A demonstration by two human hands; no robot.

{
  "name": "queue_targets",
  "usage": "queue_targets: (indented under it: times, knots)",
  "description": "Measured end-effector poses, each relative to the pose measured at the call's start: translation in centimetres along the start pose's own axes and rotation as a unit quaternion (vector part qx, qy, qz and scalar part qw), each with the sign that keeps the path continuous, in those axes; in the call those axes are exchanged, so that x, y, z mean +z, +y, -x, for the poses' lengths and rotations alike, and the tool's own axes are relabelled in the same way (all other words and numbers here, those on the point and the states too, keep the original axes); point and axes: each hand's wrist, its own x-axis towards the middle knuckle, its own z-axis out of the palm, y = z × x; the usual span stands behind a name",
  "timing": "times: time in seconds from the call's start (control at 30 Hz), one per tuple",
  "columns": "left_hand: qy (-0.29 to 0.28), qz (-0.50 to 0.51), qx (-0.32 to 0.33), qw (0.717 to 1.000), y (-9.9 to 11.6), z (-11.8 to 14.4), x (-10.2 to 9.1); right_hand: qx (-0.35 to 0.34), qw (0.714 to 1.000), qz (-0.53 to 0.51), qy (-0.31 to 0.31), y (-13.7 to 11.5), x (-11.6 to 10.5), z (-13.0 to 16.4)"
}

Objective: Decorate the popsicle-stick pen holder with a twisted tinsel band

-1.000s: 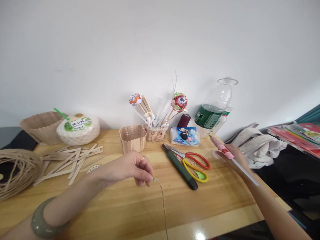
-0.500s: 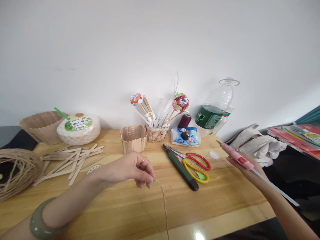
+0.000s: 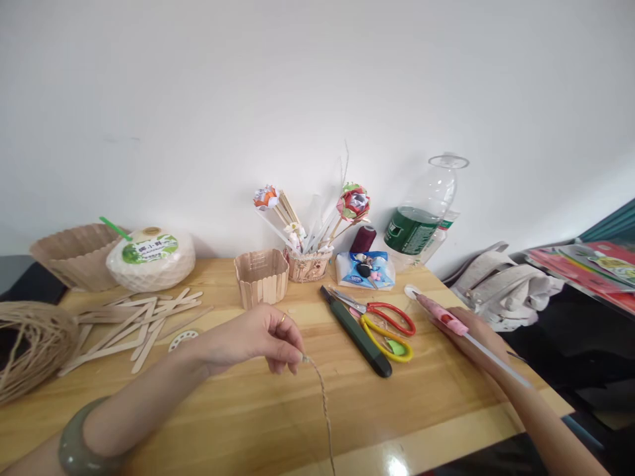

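Note:
My left hand (image 3: 275,337) pinches the tip of a braided twine cord (image 3: 325,403), which hangs down past the bottom edge of the view. In my right hand (image 3: 479,340) is a pink hot glue gun (image 3: 444,316), its nozzle pointing up and left and a long glue stick (image 3: 499,360) sticking out of its back. The nozzle is close to a small clear round lid (image 3: 411,291) on the table. Behind my left hand stands a small box made of wooden craft sticks (image 3: 261,277). Between my hands lie red-and-yellow-handled scissors (image 3: 389,330) and a dark green utility knife (image 3: 360,337).
Loose craft sticks (image 3: 143,317) and a twine ball (image 3: 37,350) lie left, before a wrapped coconut (image 3: 151,259) and a larger stick box (image 3: 74,254). Along the wall stand a basket of paper flowers (image 3: 310,266), a tissue pack (image 3: 364,271) and a plastic bottle (image 3: 417,228).
My right hand has brought the glue gun down and to the left, toward the clear round lid. My left hand keeps its pinch on the cord, nearly unmoved.

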Motion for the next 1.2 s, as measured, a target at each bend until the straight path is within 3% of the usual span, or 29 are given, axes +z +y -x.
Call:
queue_targets:
  times: [0.2, 0.5, 0.67, 0.77, 0.83, 0.87, 0.9, 0.93, 1.03, 1.1, 1.13, 1.2]
  knots:
    - [0.008, 0.019, 0.007, 1.000, 0.0, 0.1, -0.1, -0.062, 0.997, 0.020, -0.030, -0.2, 1.1, -2.5]
    - [0.052, 0.050, 0.017, 0.997, 0.0, 0.0, -0.1, -0.121, 0.988, 0.001, -0.093, 1.3, 0.0, -3.7]
    - [0.076, 0.074, 0.018, 0.994, 0.1, 0.3, -0.4, -0.101, 0.994, 0.002, -0.045, -0.6, -2.5, -4.0]
    - [0.084, 0.095, 0.016, 0.992, 0.4, 0.5, -0.4, -0.097, 0.995, -0.006, 0.014, -4.8, -4.6, -3.2]
    - [0.085, 0.105, 0.012, 0.991, 0.4, 0.5, -0.3, -0.108, 0.993, -0.036, 0.030, -9.8, -5.4, -1.6]
    - [0.086, 0.109, 0.012, 0.990, 0.4, 0.5, -0.3, -0.113, 0.991, -0.070, 0.018, -12.8, -5.6, -0.4]
    - [0.089, 0.112, 0.012, 0.990, 0.4, 0.5, -0.2, -0.104, 0.979, -0.171, -0.029, -16.0, -5.6, 0.9]
    - [0.092, 0.113, 0.015, 0.989, 0.3, 0.5, -0.1, -0.110, 0.952, -0.267, -0.101, -19.2, -5.5, 2.2]
    - [0.105, 0.117, 0.028, 0.987, 0.3, 0.8, 0.0, -0.113, 0.825, -0.485, -0.266, -26.6, -4.8, 5.4]
    - [0.117, 0.121, 0.034, 0.985, 0.4, 1.0, 0.1, -0.091, 0.785, -0.537, -0.296, -28.9, -4.2, 6.2]
    - [0.124, 0.125, 0.037, 0.984, 0.5, 1.1, 0.0, -0.079, 0.790, -0.536, -0.287, -29.2, -3.9, 6.3]
    - [0.139, 0.131, 0.044, 0.981, 0.6, 1.2, 0.0, -0.075, 0.842, -0.485, -0.225, -29.0, -3.7, 6.0]
